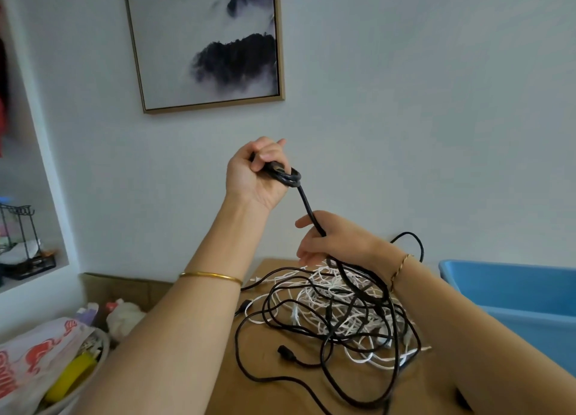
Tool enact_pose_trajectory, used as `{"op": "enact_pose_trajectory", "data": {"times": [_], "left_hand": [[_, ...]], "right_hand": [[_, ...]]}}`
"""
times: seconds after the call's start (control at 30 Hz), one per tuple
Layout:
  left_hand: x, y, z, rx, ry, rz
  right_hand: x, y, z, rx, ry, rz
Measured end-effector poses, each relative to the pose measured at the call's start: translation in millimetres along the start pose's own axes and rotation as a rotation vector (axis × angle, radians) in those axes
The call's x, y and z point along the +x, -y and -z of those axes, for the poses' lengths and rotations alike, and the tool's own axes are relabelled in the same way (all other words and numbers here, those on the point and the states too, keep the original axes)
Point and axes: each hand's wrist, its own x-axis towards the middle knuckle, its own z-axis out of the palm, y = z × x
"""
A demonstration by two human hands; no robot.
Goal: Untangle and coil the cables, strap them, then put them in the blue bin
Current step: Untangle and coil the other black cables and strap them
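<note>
The left grip (260,173) is raised above the counter (268,389), fingers curled round the looped end of a black cable (308,207). Lower down, the right grip (330,241) closes round the same cable. The tangle of black and white cables (343,308) lies toward the counter's far edge, just beside the blue bin (514,290) on the right.

Cable tangle (339,311) clogs mid tabletop (274,399) — bare strip near front, blue bin (514,290) open-topped at rt.
</note>
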Motion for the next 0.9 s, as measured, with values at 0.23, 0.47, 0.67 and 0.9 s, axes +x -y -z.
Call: {"op": "enact_pose_trajectory", "data": {"times": [0.23,0.47,0.67,0.9], "left_hand": [[12.8,-0.2,2.7,0.161,-0.049,-0.161],[15.2,12.2,-2.2,0.369,-0.077,-0.306],[23.3,22.5,5.5,0.81,-0.075,-0.467],[14.8,42.7,11.5,1.239,0.003,-0.677]], "right_hand": [[-6.9,3.3,3.9,0.373,0.126,0.035],[-8.4,-4.1,-5.9,0.556,-0.149,0.147],[-13.3,4.1,-12.0,0.54,-0.337,0.165],[-16.2,15.9,-17.5,0.306,-0.435,0.225]]}}
